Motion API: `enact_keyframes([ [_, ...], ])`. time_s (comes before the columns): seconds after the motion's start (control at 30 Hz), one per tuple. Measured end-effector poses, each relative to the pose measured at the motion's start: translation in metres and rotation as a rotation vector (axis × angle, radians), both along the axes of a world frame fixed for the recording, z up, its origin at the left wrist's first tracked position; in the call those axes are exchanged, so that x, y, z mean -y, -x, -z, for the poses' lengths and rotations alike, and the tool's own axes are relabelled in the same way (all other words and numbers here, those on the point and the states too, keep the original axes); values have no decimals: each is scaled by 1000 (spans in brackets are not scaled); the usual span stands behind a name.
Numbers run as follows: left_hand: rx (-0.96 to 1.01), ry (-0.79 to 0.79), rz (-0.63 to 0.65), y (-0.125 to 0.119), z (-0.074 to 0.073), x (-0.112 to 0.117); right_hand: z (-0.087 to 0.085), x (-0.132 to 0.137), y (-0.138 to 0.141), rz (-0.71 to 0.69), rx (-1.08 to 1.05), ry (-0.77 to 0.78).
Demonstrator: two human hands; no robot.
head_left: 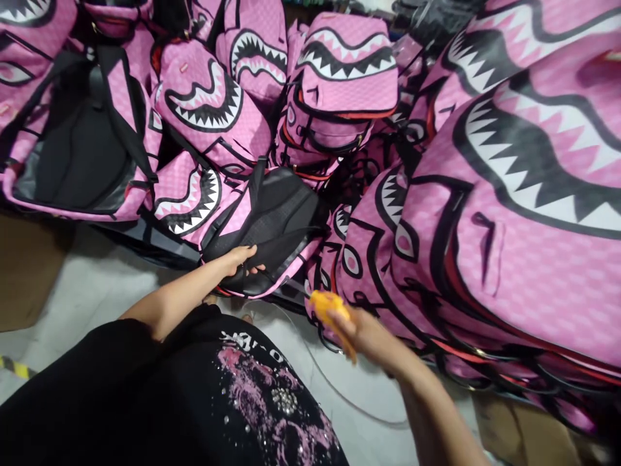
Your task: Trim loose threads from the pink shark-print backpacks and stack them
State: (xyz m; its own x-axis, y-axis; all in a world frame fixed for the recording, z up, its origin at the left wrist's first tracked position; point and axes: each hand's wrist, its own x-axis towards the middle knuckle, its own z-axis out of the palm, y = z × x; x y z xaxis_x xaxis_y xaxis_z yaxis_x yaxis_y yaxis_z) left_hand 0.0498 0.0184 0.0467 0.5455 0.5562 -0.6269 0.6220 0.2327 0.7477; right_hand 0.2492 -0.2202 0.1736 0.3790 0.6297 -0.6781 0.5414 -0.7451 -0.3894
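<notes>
My left hand (240,259) reaches forward and grips the lower edge of a pink backpack (272,220) that lies with its black padded back and straps facing up. The fingers curl over the black edge. My right hand (361,333) is lower and to the right, closed around a small orange object (327,305) that is blurred, so I cannot name it. It hovers just in front of the pile, close to another pink backpack (369,259) with a shark-mouth print.
A large heap of pink shark-mouth backpacks (509,194) fills the top and right. One lies back-up at the left (82,136). Grey floor (87,291) shows below, with brown cardboard (24,272) at the left and a thin clear cord (339,388) on the floor.
</notes>
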Motion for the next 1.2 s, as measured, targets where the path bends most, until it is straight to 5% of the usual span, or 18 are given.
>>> enact_keyframes([
  [0.07, -38, -88, -25, -2, -2, 12, 1, -5, -3, 98, 273, 0],
  [0.13, -60, -361, 28, -6, -2, 32, 1, -12, -8, 75, 387, -16],
  [0.27, -213, -942, 317, -15, 5, 59, 8, -14, 1, 28, 476, 40],
  [0.4, -182, -879, 312, -18, 9, 41, 34, 5, 53, 14, 473, 75],
  [0.6, 74, -708, 277, -13, 9, 10, 110, 12, 167, -18, 455, 140],
  [0.8, 221, -595, 428, 1, -1, 2, 179, -36, 195, 74, 683, 68],
  [0.87, 343, -595, 301, 20, -10, -10, 194, -52, 192, 131, 749, 24],
  [0.93, 414, -497, -19, 42, -19, -28, 206, -62, 188, 187, 805, -16],
  [1.03, 343, -28, -472, 64, -28, -60, 218, -65, 183, 200, 826, -61],
  [1.1, 261, 292, -616, 69, -30, -78, 223, -63, 181, 207, 816, -90],
  [1.2, 216, 490, -684, 68, -29, -93, 229, -58, 178, 231, 816, -155],
])
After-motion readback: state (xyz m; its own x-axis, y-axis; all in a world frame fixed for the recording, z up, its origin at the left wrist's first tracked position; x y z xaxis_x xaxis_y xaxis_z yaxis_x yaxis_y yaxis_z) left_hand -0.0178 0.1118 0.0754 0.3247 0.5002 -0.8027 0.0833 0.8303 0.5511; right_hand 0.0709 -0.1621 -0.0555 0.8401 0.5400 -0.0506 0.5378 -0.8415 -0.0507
